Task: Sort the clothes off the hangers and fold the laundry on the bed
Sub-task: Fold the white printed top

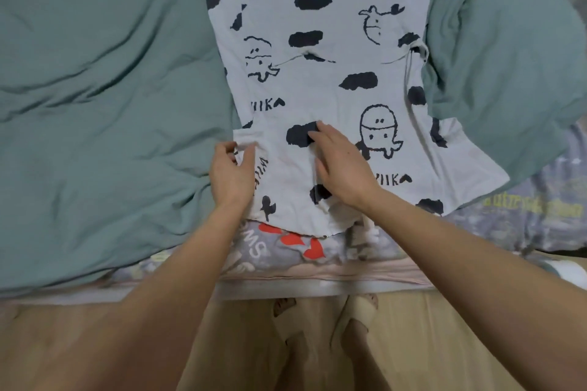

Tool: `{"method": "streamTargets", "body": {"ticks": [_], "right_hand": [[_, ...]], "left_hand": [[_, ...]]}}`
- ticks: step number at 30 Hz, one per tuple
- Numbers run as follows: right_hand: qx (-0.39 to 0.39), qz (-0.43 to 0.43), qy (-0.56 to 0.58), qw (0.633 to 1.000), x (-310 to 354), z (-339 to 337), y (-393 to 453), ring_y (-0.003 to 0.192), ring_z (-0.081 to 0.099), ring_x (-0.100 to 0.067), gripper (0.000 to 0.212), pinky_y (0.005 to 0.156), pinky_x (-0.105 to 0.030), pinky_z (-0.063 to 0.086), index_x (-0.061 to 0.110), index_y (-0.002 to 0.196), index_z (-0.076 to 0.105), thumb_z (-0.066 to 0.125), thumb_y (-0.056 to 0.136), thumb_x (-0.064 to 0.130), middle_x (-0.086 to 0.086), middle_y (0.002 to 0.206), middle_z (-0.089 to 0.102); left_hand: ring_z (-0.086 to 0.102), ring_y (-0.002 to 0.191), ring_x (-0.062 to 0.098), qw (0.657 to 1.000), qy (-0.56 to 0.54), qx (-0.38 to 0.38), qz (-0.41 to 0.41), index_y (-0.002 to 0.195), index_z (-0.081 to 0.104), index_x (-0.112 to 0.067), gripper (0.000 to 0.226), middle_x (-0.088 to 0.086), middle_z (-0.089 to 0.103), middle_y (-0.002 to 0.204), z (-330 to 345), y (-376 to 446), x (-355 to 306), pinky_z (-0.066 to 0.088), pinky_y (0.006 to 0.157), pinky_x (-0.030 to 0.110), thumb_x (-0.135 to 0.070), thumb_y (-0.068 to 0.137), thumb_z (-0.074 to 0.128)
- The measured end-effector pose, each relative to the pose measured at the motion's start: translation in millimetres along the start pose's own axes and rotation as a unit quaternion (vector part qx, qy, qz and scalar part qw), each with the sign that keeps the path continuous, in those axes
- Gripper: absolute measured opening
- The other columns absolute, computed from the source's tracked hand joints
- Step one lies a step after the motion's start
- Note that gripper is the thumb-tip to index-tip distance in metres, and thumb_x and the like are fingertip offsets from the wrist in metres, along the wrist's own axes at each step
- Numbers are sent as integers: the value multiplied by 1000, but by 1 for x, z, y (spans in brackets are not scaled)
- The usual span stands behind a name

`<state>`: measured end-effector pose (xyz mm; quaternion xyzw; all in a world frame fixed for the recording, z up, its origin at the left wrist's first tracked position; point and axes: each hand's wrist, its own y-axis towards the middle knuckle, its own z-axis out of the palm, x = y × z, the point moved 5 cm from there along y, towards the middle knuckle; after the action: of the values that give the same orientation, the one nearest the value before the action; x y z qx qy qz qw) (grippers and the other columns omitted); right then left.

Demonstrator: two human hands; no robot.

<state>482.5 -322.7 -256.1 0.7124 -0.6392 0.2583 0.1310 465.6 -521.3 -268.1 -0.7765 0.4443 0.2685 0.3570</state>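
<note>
A pale grey T-shirt with black cow spots, cartoon faces and lettering lies spread flat on the bed, its neck towards me and its hem far away. My left hand pinches the folded-in left sleeve of the shirt between thumb and fingers. My right hand lies flat with straight fingers on the shirt's chest, pressing the cloth down. The right sleeve is spread out to the side.
A rumpled teal duvet covers the bed on both sides of the shirt. Under the shirt's near edge lies a grey printed sheet with red hearts. The bed's edge runs across; below it are wooden floor and my slippered feet.
</note>
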Motion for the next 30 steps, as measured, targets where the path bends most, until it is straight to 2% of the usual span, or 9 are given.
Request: {"method": "streamTargets", "body": {"ticks": [4, 8, 12, 16, 18, 21, 24, 27, 30], "right_hand": [[-7, 12, 5, 1000, 1, 12, 7, 145, 22, -22, 53, 116, -27, 14, 9, 149, 29, 41, 97, 11, -10, 157, 23], [-1, 21, 18, 1000, 0, 17, 6, 146, 17, -20, 59, 117, -29, 15, 12, 151, 21, 44, 98, 17, -8, 160, 14], [20, 32, 44, 998, -1, 22, 4, 148, 7, -15, 64, 118, -28, 11, 19, 154, 9, 42, 100, 29, -2, 162, 1], [98, 17, -43, 994, -4, 38, 0, 148, -5, -16, 63, 116, -23, -3, 16, 154, 3, 33, 102, 37, -4, 161, -5], [93, 13, -61, 994, -1, 40, 1, 148, -6, -17, 62, 117, -24, -5, 15, 154, 4, 31, 103, 38, -4, 161, -6], [62, -10, -83, 995, 5, 44, -2, 148, -6, -18, 60, 118, -29, -5, 17, 154, 6, 24, 102, 43, -3, 161, -5], [140, -64, -125, 980, 14, 62, -21, 147, -13, -19, 70, 120, -37, -6, 19, 153, -1, 4, 93, 54, -4, 159, -12], [232, -154, -79, 957, 31, 67, -39, 148, 9, -18, 64, 120, -35, 11, 17, 151, 25, 15, 97, 49, -1, 160, 11], [101, -91, 44, 990, 41, 40, -25, 122, 51, -25, 36, 97, -40, 44, 13, 128, 52, 39, 100, 32, -4, 138, 51]], "left_hand": [[56, 95, 20, 999, -27, -39, 4, 112, 56, -20, 29, 0, 62, 108, 7, -2, -9, 38, 72, 28, -38, 90, 58], [47, 77, 23, 990, -71, -117, 28, 96, 47, -12, 9, 2, 54, 87, -6, -5, -21, 24, 62, 24, -21, 99, 47], [41, 70, 25, 983, -75, -153, 68, 101, 43, -4, 8, 5, 49, 80, -31, -12, -16, 24, 62, 24, -9, 102, 37], [44, 73, 27, 988, 11, -144, 64, 110, 47, 0, 15, 14, 57, 88, -48, -1, 2, 20, 60, 26, -10, 102, 37], [53, 83, 34, 991, 23, -120, 59, 110, 49, -1, 20, 19, 63, 98, -47, 4, 2, 22, 62, 28, -16, 103, 40], [60, 90, 33, 993, 75, -65, 63, 103, 58, -11, 34, 12, 68, 94, -38, 7, -1, 39, 71, 36, -44, 93, 54], [62, 89, 36, 980, 194, -33, 32, 89, 64, -15, 29, 11, 69, 88, -37, 14, 15, 46, 69, 36, -44, 83, 62], [63, 84, 34, 980, 196, 4, -22, 83, 63, -13, 25, 10, 68, 83, -43, 22, 35, 46, 66, 33, -37, 82, 62], [62, 69, 22, 995, 75, 51, -27, 77, 61, -14, 31, 0, 66, 69, -47, 23, 38, 46, 60, 32, -43, 79, 69]]}}
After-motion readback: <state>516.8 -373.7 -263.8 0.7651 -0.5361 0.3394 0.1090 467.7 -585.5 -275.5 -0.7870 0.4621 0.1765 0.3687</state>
